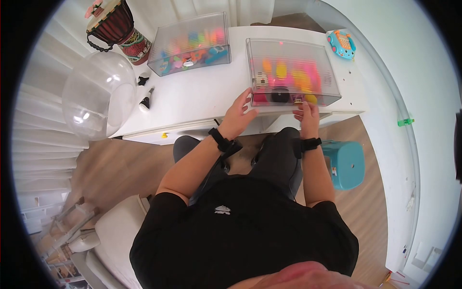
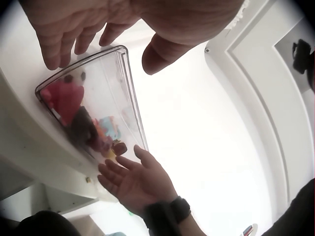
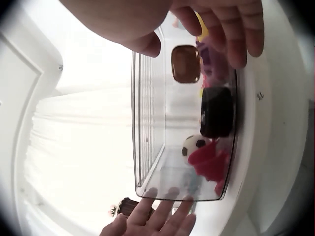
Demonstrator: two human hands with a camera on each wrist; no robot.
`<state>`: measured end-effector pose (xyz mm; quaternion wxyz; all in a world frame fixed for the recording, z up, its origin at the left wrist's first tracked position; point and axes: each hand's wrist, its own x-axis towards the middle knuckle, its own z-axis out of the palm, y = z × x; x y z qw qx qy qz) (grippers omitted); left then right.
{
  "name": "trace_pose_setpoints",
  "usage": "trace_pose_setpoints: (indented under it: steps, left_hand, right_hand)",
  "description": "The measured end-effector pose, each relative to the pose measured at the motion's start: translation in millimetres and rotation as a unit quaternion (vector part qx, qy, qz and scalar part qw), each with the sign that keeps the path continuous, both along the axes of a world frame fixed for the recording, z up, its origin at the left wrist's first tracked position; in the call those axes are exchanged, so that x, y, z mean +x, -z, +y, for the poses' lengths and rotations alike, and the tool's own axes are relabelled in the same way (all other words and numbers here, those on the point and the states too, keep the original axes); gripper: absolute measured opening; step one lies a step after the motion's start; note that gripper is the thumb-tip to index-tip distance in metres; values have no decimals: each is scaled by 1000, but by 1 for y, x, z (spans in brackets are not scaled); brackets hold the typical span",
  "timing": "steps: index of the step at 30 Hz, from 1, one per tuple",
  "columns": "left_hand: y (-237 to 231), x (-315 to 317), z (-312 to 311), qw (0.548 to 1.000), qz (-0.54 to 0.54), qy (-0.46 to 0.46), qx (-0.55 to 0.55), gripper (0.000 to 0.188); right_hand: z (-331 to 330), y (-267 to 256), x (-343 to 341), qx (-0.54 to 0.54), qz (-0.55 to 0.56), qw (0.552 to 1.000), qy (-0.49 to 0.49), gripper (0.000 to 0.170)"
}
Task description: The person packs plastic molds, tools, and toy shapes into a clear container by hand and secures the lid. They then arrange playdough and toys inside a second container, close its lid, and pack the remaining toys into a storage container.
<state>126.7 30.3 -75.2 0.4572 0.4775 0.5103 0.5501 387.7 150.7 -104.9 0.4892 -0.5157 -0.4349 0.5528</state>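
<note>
A clear plastic box [image 1: 298, 50] with toys inside stands at the front edge of the white table. My left hand [image 1: 237, 119] is at the box's left side, fingers extended and fingertips right at the wall. At the front face is my right hand [image 1: 309, 118], its fingers relaxed and near a small brown square knob [image 3: 186, 64]. Through the wall show a black object [image 3: 216, 112], a black-and-white ball [image 3: 193, 146] and a pink-red piece [image 3: 210, 164]. Neither hand grips anything.
Another clear box of colourful toys [image 1: 190, 41] stands at the back left, near a drum [image 1: 113, 24] and a transparent dome [image 1: 91, 96]. A toy telephone [image 1: 341, 44] sits at the right end of the white table [image 1: 192, 91]. A teal stool [image 1: 347, 166] is below, right.
</note>
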Motion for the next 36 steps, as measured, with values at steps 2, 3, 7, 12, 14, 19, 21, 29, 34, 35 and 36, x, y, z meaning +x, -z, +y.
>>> trace_pose_setpoints:
  steps: [2, 3, 7, 12, 14, 19, 21, 29, 34, 35, 36]
  left_hand:
    - [-1, 2, -2, 1000, 9, 0, -6, 83]
    - [-3, 3, -3, 1000, 18, -2, -12, 84]
    - [-1, 5, -5, 1000, 20, -1, -9, 86]
    - [-10, 8, -9, 1000, 19, 2, -19, 85]
    - [-10, 7, -9, 1000, 18, 2, -20, 85]
    - [-11, 6, -10, 1000, 11, 4, -21, 80]
    - [-8, 5, -11, 1000, -5, 12, -8, 79]
    - [-12, 4, -12, 1000, -8, 4, 8, 66]
    - [-7, 7, -7, 999, -37, 0, 8, 64]
    - [-9, 8, -6, 999, -37, -2, 0, 64]
    - [-11, 9, -4, 999, -36, -4, -7, 64]
  right_hand:
    - [0, -3, -9, -42, 55, 997, -35, 34]
    - [0, -4, -12, -64, 86, 993, -46, 31]
    - [7, -1, -18, -104, 151, 982, -44, 27]
    - [13, 15, -15, -122, 219, 967, -41, 22]
    - [13, 18, -12, -132, 241, 961, -39, 21]
    - [-1, 20, -3, -133, 273, 952, -40, 19]
    - [-6, 23, 2, -133, 273, 952, -42, 20]
    - [-30, 33, 20, -142, 301, 942, -36, 16]
    - [-29, 27, 22, -133, 303, 942, -53, 17]
    - [-26, 26, 21, -133, 303, 942, -50, 17]
    - [-20, 25, 20, -132, 300, 943, -54, 16]
